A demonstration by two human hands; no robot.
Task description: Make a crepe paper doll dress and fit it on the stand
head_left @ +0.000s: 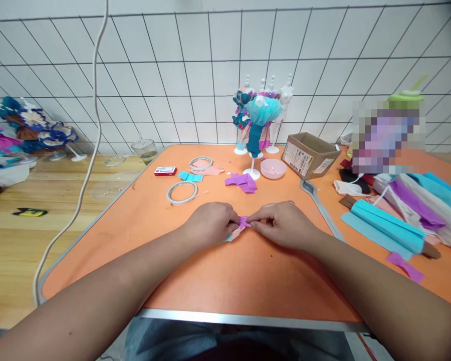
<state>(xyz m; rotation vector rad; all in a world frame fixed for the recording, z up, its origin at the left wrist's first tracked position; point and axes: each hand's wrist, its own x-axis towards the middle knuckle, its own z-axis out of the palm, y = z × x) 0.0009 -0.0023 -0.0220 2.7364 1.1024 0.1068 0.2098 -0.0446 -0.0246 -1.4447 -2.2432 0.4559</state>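
Observation:
My left hand (210, 223) and my right hand (280, 220) meet over the middle of the orange table (195, 281). Both pinch a small purple crepe paper piece (243, 221) between fingertips; a pink and light-blue bit shows under my left fingers. Both hands rest on the tabletop, fingers closed on the paper.
Beyond my hands lie a tape ring (182, 192), a second tape ring (201, 163), purple paper scraps (242, 181), blue scraps (190, 176), a pink bowl (273, 168), paper-dressed mannequin stands (257, 125) and a cardboard box (308, 154). Crepe paper rolls (387, 225) lie right. A white cable (86, 165) hangs left.

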